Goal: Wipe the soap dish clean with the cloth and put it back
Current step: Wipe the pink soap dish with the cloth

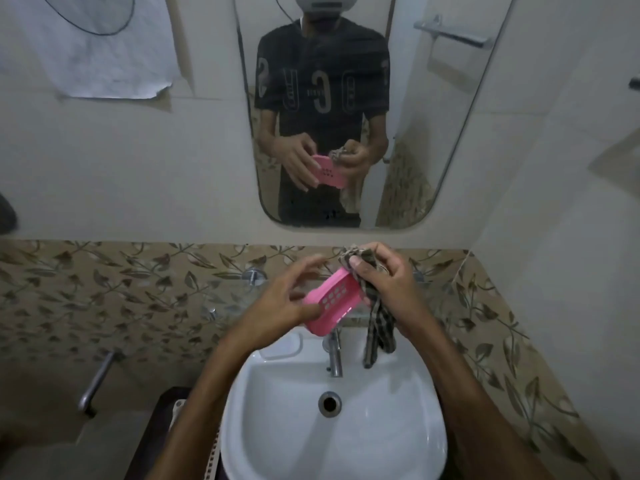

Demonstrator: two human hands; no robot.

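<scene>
A pink soap dish (332,301) with rows of drain holes is held tilted above the back of the white sink (277,427). My left hand (284,299) grips its lower left end, thumb on its face and fingers spread behind it. My right hand (384,275) holds a bunched checked cloth (375,310) against the dish's upper right end. The loose tail of the cloth hangs down past the sink's rim. The mirror (398,188) above reflects both hands, the dish and the cloth.
A chrome tap (334,355) stands at the back of the sink, right under the dish. A drain (329,403) sits mid-basin. Leaf-patterned tiles (121,299) line the wall. A metal pipe handle (97,379) projects at lower left, above a toilet (45,452).
</scene>
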